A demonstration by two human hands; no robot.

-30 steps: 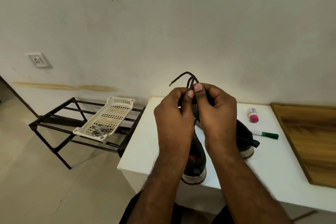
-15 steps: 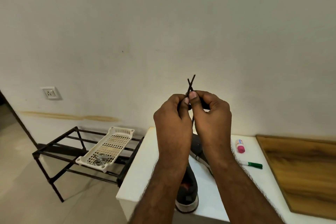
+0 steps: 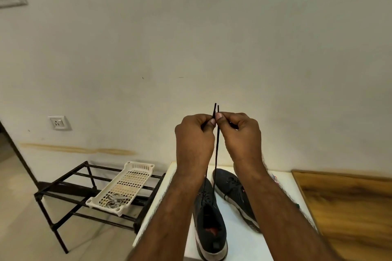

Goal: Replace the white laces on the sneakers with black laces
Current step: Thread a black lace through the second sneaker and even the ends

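Both hands, left point(image 3: 194, 140) and right point(image 3: 240, 135), pinch the black lace point(image 3: 216, 154) ends taut above the near sneaker point(image 3: 210, 222).

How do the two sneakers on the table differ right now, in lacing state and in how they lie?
The near sneaker has its black lace pulled up taut, one end pinched in the left hand and one in the right hand; the far sneaker has its lace lying on its upper, untouched. The near sneaker points straight away from the camera; the far one lies angled. Both are dark, upright on the white table.
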